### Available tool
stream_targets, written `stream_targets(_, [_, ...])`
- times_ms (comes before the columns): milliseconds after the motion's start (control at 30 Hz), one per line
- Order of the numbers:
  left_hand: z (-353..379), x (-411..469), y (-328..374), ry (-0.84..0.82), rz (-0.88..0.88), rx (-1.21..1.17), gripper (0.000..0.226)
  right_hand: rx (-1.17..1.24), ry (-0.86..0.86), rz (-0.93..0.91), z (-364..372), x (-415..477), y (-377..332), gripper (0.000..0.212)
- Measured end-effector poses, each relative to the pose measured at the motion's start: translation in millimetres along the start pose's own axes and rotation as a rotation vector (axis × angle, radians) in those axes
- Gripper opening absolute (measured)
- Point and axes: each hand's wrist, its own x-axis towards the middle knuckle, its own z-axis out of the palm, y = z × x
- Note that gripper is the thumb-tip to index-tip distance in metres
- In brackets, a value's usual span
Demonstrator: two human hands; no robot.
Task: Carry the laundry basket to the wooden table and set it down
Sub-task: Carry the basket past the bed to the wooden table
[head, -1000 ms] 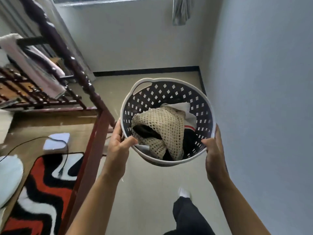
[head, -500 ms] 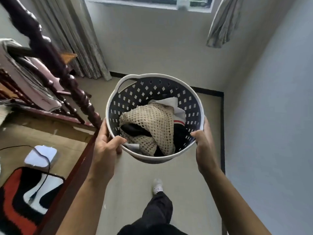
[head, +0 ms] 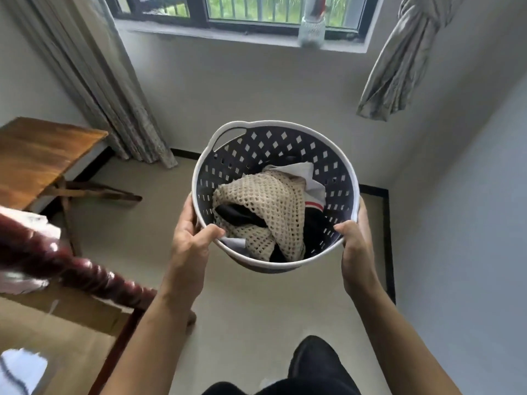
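I hold a round laundry basket (head: 273, 143) in the air in front of me, dark perforated walls with a white rim. Inside lie a beige mesh garment (head: 265, 203) and some black and white clothes. My left hand (head: 189, 238) grips the rim's near left side, thumb hooked inside. On the near right side my right hand (head: 355, 246) clasps the rim the same way. The wooden table (head: 42, 155) stands to the left by the curtain, apart from the basket.
A dark red turned bedpost (head: 71, 269) crosses the lower left. Grey curtains (head: 94, 81) hang left of the window; a knotted curtain (head: 399, 61) hangs at right. A jar (head: 311, 29) sits on the sill. White wall runs close on my right. My leg (head: 313, 363) shows below.
I have walked forward past the bed frame with the basket in both hands. The view has lifted, bringing the window and the wooden table into sight; the rug has dropped out.
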Motion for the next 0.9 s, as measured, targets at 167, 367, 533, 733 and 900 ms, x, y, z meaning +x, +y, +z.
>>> stream_targets(167, [15,109,-6,0.072,-0.014,0.019,0.072,-0.007,-0.069,0.018,33,123,22,0.075])
stream_targets(367, [6,213,13,0.313,0.029,-0.009,0.069,-0.026,-0.285,0.010,112,263,17,0.072])
stream_targets(533, [-34,272,21,0.542,0.080,-0.057,0.069,-0.064,-0.525,0.022,204,348,14,0.070])
stream_targets(733, [-98,350,12,0.796,0.081,-0.122,0.065,-0.069,-0.734,0.039,330,425,38,0.076])
stream_targets(900, [-158,431,24,0.905,0.097,-0.127,0.066,-0.052,-0.842,0.031,436,487,46,0.070])
